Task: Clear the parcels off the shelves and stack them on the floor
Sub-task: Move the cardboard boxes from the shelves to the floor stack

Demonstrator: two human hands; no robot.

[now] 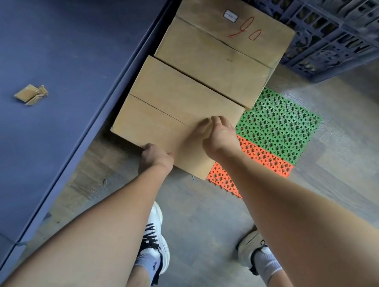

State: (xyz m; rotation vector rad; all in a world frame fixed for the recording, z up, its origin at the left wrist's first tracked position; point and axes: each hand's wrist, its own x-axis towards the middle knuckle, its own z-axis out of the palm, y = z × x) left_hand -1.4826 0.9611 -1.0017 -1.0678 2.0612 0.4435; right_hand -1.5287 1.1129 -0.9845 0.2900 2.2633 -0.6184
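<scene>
On near parcel [175, 121]: left hand [153, 157] grips edge, right hand [219, 134] curled atop.

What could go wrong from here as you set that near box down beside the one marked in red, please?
1. The near box overhangs the green and orange mats; set down half on them, it might sit uneven.
2. The left hand grips the box's near corner, so its fingers could get pinched under the box as it lands.
3. The right hand only rests on top, so the box may tip or slide against the marked box.
</scene>
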